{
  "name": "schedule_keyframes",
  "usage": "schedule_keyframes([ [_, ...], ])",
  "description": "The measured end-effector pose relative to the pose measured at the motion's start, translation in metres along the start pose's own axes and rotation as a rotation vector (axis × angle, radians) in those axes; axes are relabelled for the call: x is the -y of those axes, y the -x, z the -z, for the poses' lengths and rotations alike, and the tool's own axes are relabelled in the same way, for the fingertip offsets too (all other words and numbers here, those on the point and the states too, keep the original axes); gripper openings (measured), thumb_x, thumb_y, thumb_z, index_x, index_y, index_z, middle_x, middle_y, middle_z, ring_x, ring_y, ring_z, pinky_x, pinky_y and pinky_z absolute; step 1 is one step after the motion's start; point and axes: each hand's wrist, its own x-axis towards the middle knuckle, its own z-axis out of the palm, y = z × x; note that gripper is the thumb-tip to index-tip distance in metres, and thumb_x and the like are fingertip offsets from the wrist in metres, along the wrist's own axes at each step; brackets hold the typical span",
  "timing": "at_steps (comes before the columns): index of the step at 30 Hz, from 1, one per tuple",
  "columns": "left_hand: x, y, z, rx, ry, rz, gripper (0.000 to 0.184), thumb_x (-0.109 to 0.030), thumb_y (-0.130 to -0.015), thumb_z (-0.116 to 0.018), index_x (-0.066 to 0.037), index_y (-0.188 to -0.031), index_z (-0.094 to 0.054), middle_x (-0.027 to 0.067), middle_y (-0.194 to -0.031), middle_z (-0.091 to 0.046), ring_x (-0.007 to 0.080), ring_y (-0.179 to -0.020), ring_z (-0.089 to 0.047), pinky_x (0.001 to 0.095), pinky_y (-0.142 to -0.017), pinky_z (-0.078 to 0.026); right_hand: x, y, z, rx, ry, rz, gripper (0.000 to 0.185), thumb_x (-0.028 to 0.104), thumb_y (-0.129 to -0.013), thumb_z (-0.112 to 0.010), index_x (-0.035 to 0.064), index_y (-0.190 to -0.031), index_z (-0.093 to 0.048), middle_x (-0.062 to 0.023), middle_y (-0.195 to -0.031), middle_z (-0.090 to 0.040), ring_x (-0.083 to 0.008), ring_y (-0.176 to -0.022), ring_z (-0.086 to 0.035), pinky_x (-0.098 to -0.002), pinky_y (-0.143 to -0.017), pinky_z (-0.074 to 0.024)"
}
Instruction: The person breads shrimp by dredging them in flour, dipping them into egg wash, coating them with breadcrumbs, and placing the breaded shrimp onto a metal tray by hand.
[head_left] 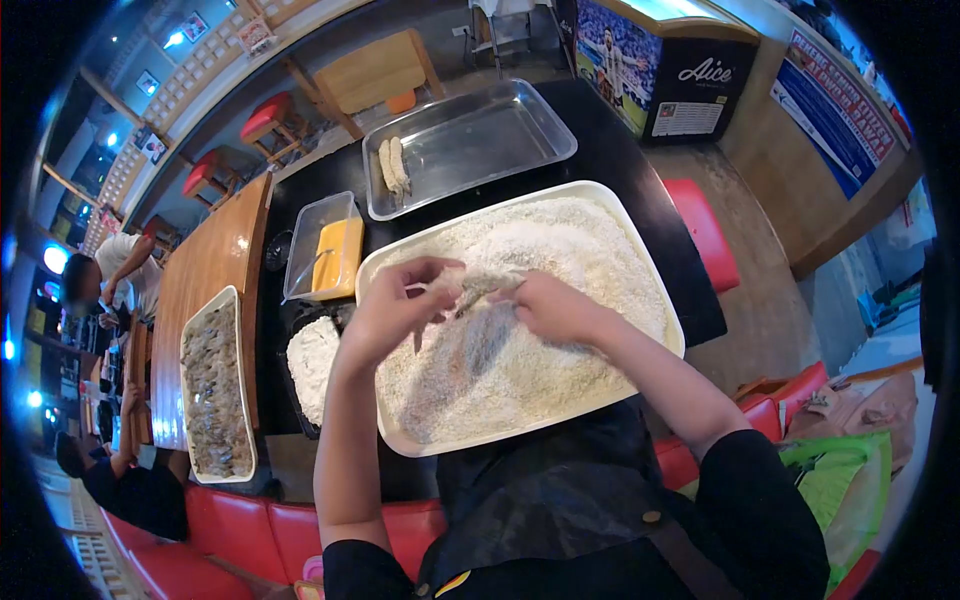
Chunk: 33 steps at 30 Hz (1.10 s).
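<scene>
Above a large white tray (672,300) of pale breadcrumbs (570,235), both my hands hold a crumb-covered shrimp (488,284). The thumb and fingers of my left hand (398,305) are closed on its left end. My right hand (562,308) grips the right end with curled fingers, which partly hide it. Crumbs stick to my left fingertips. Two breaded shrimp (394,165) lie side by side at the left end of a clear plastic tray (480,140) beyond the crumbs.
Left of the crumbs stand a clear container (300,250) of yellow liquid (338,255) with a utensil, and a black tray (310,428) of white flour (315,365). Farther left, a white tray (250,440) holds raw shrimp (215,390). Two people (130,260) are at the far left.
</scene>
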Motion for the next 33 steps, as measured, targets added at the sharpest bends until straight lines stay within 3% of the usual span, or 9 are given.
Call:
schedule_keyframes([
  [2,0.008,0.008,-0.016,0.041,0.002,0.059,0.036,-0.017,-0.086,-0.072,-0.003,-0.119,-0.067,0.0022,-0.096,-0.068,0.0069,-0.079,-0.061,0.0244,-0.07,-0.051,0.012,0.004,0.02,0.031,-0.042,-0.313,0.03,-0.007,-0.08,-0.051,-0.001,-0.102,-0.069,-0.0193,-0.099,-0.07,-0.0316,-0.097,-0.067,-0.037,-0.088,-0.0514],
  [5,0.035,0.016,-0.05,-0.019,-0.209,0.014,0.038,-0.018,-0.084,-0.074,-0.006,-0.119,-0.067,0.0067,-0.097,-0.068,0.0109,-0.078,-0.062,0.0272,-0.072,-0.052,0.004,0.018,0.03,-0.208,-0.151,-0.126,0.029,-0.009,-0.079,-0.05,-0.0001,-0.099,-0.07,-0.018,-0.097,-0.07,-0.0292,-0.092,-0.068,-0.0357,-0.084,-0.0518],
  [8,0.051,0.028,-0.066,-0.1,-0.467,-0.199,0.038,-0.016,-0.081,-0.077,-0.008,-0.116,-0.067,0.0127,-0.094,-0.067,0.0226,-0.091,-0.064,0.0337,-0.083,-0.051,0.005,0.025,0.04,-0.271,-0.07,-0.138,0.02,-0.002,-0.081,-0.058,-0.0019,-0.096,-0.071,-0.0206,-0.098,-0.068,-0.0356,-0.093,-0.066,-0.0384,-0.086,-0.0517],
  [11,0.047,0.043,-0.063,-0.229,-0.629,-0.281,0.035,-0.012,-0.077,-0.078,-0.006,-0.11,-0.069,0.014,-0.095,-0.067,0.0285,-0.093,-0.066,0.0361,-0.083,-0.052,0.016,0.037,0.037,-0.205,-0.021,0.018,0.018,0.003,-0.081,-0.061,0.0006,-0.095,-0.071,-0.0164,-0.095,-0.067,-0.0329,-0.096,-0.064,-0.0379,-0.088,-0.0499],
  [14,0.055,0.051,-0.053,-0.161,-0.612,-0.15,0.032,-0.011,-0.076,-0.078,-0.005,-0.107,-0.071,0.013,-0.093,-0.068,0.0284,-0.086,-0.066,0.0354,-0.079,-0.053,0.02,0.042,0.023,-0.074,0.033,0.082,0.016,0.008,-0.082,-0.064,0.0021,-0.095,-0.07,-0.0149,-0.094,-0.065,-0.0312,-0.098,-0.061,-0.0387,-0.089,-0.0485],
  [21,0.06,0.054,-0.042,-0.058,-0.674,-0.251,0.026,-0.01,-0.076,-0.078,-0.006,-0.102,-0.073,0.0112,-0.089,-0.068,0.0282,-0.082,-0.066,0.0359,-0.076,-0.053,0.017,0.05,0.014,0.077,0.089,0.05,0.021,0.009,-0.079,-0.072,0.0029,-0.099,-0.069,-0.0122,-0.092,-0.063,-0.0299,-0.094,-0.06,-0.0386,-0.084,-0.0496],
  [24,0.046,0.05,-0.048,-0.144,-0.702,-0.372,0.023,-0.012,-0.076,-0.078,-0.007,-0.098,-0.074,0.0108,-0.088,-0.067,0.0276,-0.082,-0.066,0.0369,-0.073,-0.053,0.025,0.054,0.012,-0.136,0.056,0.17,0.018,0.009,-0.078,-0.072,0.0035,-0.095,-0.069,-0.0112,-0.092,-0.063,-0.0286,-0.094,-0.061,-0.0383,-0.084,-0.0497],
  [30,0.07,0.041,-0.07,-0.157,-0.356,-0.274,0.019,-0.005,-0.075,-0.077,-0.007,-0.094,-0.075,0.0101,-0.09,-0.07,0.0245,-0.083,-0.068,0.0324,-0.071,-0.055,0.028,0.046,-0.01,-0.065,0.017,0.175,0.011,0.005,-0.077,-0.071,0.0033,-0.087,-0.066,-0.0106,-0.087,-0.063,-0.0288,-0.089,-0.061,-0.0383,-0.079,-0.0507],
  [33,0.081,0.042,-0.07,-0.161,-0.466,-0.37,0.018,-0.003,-0.076,-0.076,-0.006,-0.094,-0.075,0.0096,-0.091,-0.071,0.0229,-0.082,-0.069,0.0316,-0.069,-0.056,0.018,0.044,-0.011,-0.049,-0.007,0.227,0.009,0.003,-0.078,-0.07,0.003,-0.085,-0.066,-0.0106,-0.085,-0.062,-0.0293,-0.087,-0.062,-0.038,-0.077,-0.051],
])
